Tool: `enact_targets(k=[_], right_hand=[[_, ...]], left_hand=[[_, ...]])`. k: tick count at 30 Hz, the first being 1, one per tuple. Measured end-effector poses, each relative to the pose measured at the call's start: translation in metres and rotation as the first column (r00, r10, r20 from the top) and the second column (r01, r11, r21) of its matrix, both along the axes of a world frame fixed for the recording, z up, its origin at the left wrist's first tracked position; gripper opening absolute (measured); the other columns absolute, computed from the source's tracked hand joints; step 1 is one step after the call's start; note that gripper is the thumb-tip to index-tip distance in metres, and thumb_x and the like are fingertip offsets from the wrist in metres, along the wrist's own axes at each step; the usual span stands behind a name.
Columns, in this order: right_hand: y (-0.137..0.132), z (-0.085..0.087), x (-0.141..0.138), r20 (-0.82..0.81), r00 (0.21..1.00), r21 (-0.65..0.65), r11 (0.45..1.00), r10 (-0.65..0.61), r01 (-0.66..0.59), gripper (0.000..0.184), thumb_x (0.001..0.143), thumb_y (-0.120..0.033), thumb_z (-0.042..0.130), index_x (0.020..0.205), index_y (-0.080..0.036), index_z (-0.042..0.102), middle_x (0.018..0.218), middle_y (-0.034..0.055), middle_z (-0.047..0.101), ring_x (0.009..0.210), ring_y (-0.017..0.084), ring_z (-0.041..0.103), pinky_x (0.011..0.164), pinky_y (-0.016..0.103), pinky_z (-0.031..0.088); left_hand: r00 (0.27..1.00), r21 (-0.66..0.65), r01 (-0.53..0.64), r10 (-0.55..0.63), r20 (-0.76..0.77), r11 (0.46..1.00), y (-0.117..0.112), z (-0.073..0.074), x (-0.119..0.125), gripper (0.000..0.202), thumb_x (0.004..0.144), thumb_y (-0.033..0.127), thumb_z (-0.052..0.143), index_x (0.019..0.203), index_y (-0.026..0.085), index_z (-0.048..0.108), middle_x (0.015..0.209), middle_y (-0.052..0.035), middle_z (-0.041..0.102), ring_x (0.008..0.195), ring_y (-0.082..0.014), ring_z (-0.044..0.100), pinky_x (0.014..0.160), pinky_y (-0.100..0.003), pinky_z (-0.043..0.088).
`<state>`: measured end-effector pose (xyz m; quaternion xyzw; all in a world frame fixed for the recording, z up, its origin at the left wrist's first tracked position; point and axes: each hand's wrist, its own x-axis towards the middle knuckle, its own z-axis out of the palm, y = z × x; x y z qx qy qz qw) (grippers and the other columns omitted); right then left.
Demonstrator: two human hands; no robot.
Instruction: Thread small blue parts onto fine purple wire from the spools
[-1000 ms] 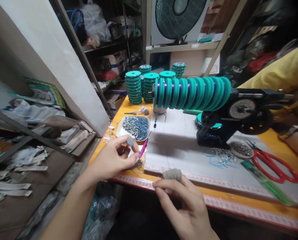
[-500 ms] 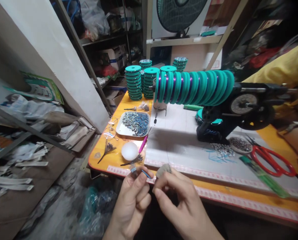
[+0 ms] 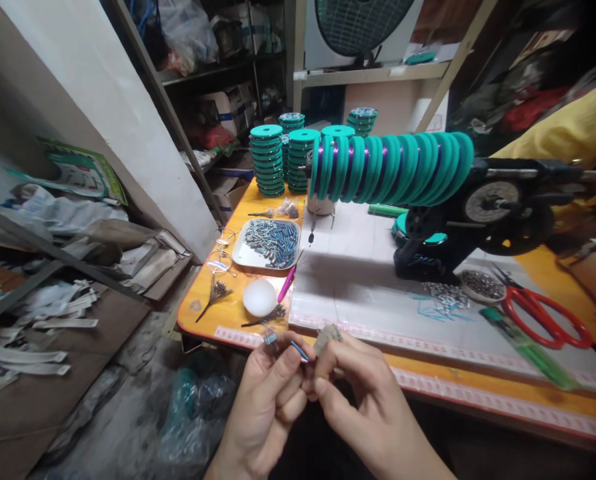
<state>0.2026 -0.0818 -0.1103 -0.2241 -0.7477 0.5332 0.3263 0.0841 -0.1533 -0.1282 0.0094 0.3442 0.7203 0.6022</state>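
My left hand [image 3: 273, 393] is pinched around a small dark-blue ribbed rod [image 3: 300, 351], which slants up between its thumb and fingers. A clear, bluish wrapping shows at one of its fingertips. Close against it, my right hand [image 3: 361, 387] has thumb and index finger pressed together; anything between them is too small to make out. A grey cloth-like piece [image 3: 327, 339] shows at the right hand's fingers. Beyond the hands, a white tray [image 3: 238, 257] holds a heap of small blue rods [image 3: 275, 243] with silvery ends.
Green winding discs [image 3: 393, 167] line a black winding machine [image 3: 428, 257]; more stand in stacks [image 3: 267, 163]. Red-handled scissors [image 3: 548, 319], a green packet [image 3: 528, 350], a white round object [image 3: 259, 297], a magenta tool [image 3: 287, 283] and glasses [image 3: 220, 261] lie around. A yellow-sleeved person [image 3: 568, 127] sits right.
My hands have come together, the left shifting slightly right, so the fingertips now meet. The blue rod tilts downward to the right between them. The view has shifted slightly.
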Motion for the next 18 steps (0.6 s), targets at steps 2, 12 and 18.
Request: enact_targets(k=[2,12,18], right_hand=[[-0.0006,-0.0006,0.0006,0.001,1.0,0.0,1.0,-0.002,0.002,0.018,0.083,-0.017,0.052,0.066,-0.02,0.052,0.069,-0.0012,0.055,0.066,0.013,0.054,0.059,0.022,0.042],[0.0005,-0.0015,0.0,0.019,1.0,0.011,1.0,-0.006,0.005,0.019,0.083,-0.016,0.053,0.065,-0.02,0.052,0.069,-0.0009,0.057,0.066,0.013,0.056,0.059,0.022,0.044],[-0.0027,-0.0041,0.002,0.012,1.0,0.044,0.999,-0.02,0.019,0.02,0.092,-0.019,0.052,0.072,-0.02,0.056,0.073,0.0001,0.058,0.068,0.013,0.06,0.06,0.022,0.049]], left_hand=[[1.0,-0.014,0.001,-0.001,0.017,1.0,-0.0014,-0.0005,0.0005,0.03,0.064,0.025,0.095,0.081,0.012,0.074,0.068,0.0029,0.067,0.036,0.0061,0.024,0.032,-0.006,0.02],[1.0,0.001,-0.012,0.012,0.004,1.0,-0.0031,0.0039,0.0022,0.021,0.066,0.021,0.093,0.079,0.016,0.079,0.067,-0.0006,0.07,0.042,0.0018,0.048,0.044,-0.008,0.042],[0.991,0.036,-0.023,0.028,-0.131,0.999,-0.0052,0.0003,0.0019,0.017,0.07,0.025,0.091,0.078,0.017,0.079,0.062,0.0008,0.064,0.044,0.0008,0.048,0.045,-0.007,0.038]])
